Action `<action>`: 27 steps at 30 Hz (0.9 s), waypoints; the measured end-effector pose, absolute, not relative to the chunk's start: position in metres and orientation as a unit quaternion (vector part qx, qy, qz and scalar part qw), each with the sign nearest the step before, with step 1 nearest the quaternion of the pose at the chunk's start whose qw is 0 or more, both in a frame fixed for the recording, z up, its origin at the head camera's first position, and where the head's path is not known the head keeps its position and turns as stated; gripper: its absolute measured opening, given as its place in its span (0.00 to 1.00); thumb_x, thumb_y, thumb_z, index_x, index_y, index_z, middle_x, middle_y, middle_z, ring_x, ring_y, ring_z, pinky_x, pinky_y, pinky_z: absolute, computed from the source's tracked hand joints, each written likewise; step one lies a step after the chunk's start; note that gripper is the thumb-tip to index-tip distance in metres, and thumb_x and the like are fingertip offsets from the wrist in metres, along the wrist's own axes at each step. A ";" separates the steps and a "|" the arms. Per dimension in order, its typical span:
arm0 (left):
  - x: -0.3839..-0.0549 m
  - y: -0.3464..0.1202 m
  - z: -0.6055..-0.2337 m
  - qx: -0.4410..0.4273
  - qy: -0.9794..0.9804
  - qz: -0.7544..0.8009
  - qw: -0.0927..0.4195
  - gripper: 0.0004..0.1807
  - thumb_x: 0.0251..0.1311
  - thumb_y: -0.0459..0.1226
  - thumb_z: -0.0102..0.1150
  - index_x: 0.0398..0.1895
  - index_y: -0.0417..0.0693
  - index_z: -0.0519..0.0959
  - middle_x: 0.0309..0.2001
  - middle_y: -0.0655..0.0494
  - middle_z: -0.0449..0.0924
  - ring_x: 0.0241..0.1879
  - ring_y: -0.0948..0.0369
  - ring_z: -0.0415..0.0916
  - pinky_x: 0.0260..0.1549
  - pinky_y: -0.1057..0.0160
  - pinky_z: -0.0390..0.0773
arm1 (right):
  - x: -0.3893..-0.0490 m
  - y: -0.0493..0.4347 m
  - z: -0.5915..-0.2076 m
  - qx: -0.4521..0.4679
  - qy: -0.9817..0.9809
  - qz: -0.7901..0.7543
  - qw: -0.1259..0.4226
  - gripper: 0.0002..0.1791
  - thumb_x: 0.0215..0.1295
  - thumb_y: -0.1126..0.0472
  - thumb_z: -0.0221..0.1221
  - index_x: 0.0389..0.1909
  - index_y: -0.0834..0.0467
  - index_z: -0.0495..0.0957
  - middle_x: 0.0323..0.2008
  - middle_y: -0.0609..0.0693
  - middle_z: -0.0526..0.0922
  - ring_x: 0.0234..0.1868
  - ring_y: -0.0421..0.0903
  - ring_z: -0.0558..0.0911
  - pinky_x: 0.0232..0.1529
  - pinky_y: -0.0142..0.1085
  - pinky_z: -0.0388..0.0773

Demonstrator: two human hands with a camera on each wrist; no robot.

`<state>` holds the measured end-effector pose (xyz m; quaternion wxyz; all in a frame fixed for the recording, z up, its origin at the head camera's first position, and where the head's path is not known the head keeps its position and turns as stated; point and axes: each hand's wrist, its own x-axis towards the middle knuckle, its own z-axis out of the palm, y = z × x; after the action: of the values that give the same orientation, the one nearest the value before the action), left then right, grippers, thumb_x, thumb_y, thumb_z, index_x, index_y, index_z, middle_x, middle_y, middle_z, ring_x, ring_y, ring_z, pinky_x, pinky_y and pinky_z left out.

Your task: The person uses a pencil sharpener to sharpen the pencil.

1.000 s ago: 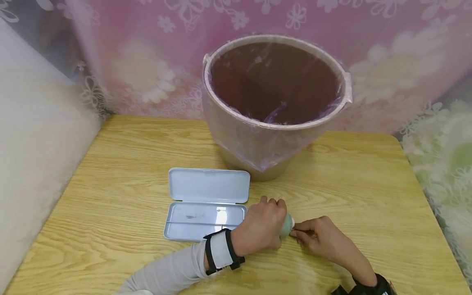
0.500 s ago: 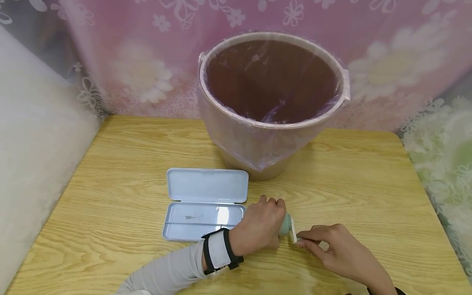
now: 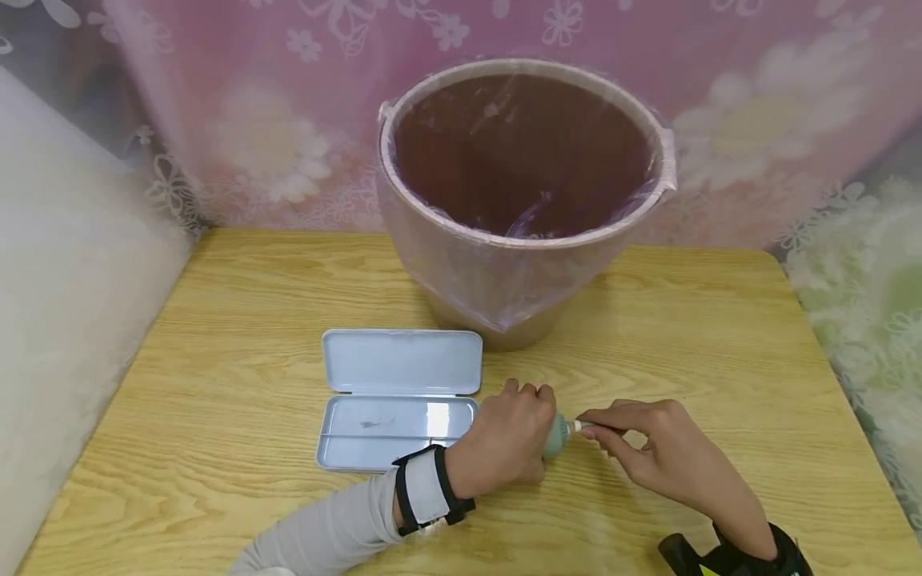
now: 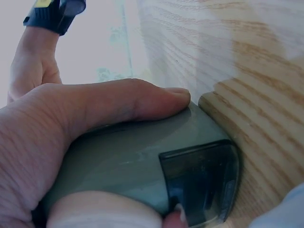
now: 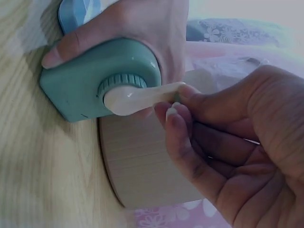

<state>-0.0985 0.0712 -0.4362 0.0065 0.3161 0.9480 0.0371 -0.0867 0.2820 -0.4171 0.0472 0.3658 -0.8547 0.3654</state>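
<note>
A green crank pencil sharpener (image 5: 76,90) stands on the table, partly covered by my left hand (image 3: 507,436) in the head view. That hand grips its body from above, thumb (image 4: 156,99) along one side. A dark see-through shavings bin (image 4: 199,180) shows at its lower end in the left wrist view. On the sharpener's right end is a white crank (image 5: 152,95) over a ribbed green collar (image 5: 118,81). My right hand (image 3: 659,448) pinches the small knob at the crank's outer end between thumb and fingertips.
A light blue pencil case (image 3: 402,364) lies with its lid raised just left of the sharpener. Behind them a large beige bucket (image 3: 497,280), lined with clear plastic, stands on the wooden table (image 3: 238,320). Flowered cloth (image 3: 274,152) hangs behind the table.
The crank has turned: its handle pointed toward the person half a second ago and now stands higher. My right hand moved round with it. The left hand keeps its grip.
</note>
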 end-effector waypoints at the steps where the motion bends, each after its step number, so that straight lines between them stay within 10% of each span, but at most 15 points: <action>1: -0.099 0.071 -0.437 0.316 0.948 0.038 0.008 0.22 0.37 0.47 0.74 0.31 0.49 0.74 0.26 0.59 0.77 0.27 0.62 0.73 0.16 0.68 0.73 | -0.090 0.281 -0.417 0.364 -0.856 0.363 0.051 0.13 0.57 0.73 0.68 0.41 0.56 0.88 0.25 0.37 0.84 0.24 0.25 0.76 0.25 0.19 0.71; 18: -0.100 0.072 -0.436 0.318 0.947 0.046 0.020 0.21 0.38 0.46 0.73 0.33 0.47 0.74 0.27 0.59 0.76 0.27 0.62 0.72 0.15 0.68 0.72 | -0.117 0.278 -0.450 0.284 -0.894 0.320 -0.129 0.10 0.66 0.69 0.63 0.45 0.61 0.89 0.26 0.42 0.88 0.21 0.26 0.74 0.24 0.27 0.73; 27: -0.100 0.071 -0.437 0.310 0.949 0.045 0.027 0.24 0.37 0.47 0.75 0.35 0.47 0.75 0.28 0.59 0.77 0.28 0.61 0.74 0.16 0.68 0.74 | -0.087 0.277 -0.456 0.305 -0.880 0.340 -0.133 0.06 0.68 0.64 0.64 0.39 0.57 0.90 0.20 0.38 0.84 0.17 0.21 0.66 0.18 0.24 0.67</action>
<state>-0.1001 0.0710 -0.4372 0.0270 0.3104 0.9492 0.0445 -0.0870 0.2768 -0.4558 -0.1328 0.3049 -0.8796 0.3402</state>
